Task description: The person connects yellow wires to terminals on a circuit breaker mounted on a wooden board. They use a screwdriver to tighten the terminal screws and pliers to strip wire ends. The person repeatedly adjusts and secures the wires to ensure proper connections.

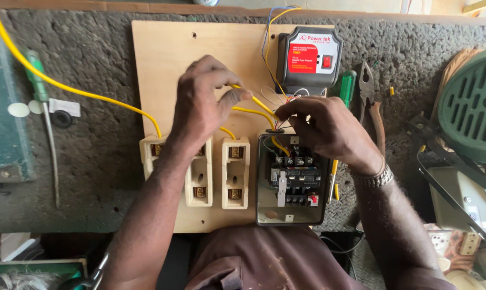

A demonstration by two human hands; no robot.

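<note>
While both hands work over a pale wooden board (162,59) lying on a rough grey bench (98,64), the yellow wire (256,102) runs between them. It is a thin, glossy, stiff-looking lead that bends in short arcs above the board's middle. The left hand (202,102) pinches it between thumb and forefinger, fingers curled narrow, just above the cream fuse holders (216,172). The right hand (329,129) has its fingertips closed on the same wire where it dips through the top of an open grey switch box (291,180). A second yellow loop lies just below the first, and another short piece arcs down to the middle fuse holder. A longer yellow cable (55,83) sweeps in from the upper left corner and ends at the leftmost fuse holder.

Inside the box sits a black contactor with a row of screw terminals and a small red tab low down. Above the box, a dark grey unit (307,59) with a red label and red rocker switch is fixed to the board; thin blue, yellow and white leads run from it. To the right lie a green-handled screwdriver (347,86) and pliers (369,86). Another green screwdriver (36,80) lies at the left. A metal watch band (374,177) circles the right wrist.
</note>
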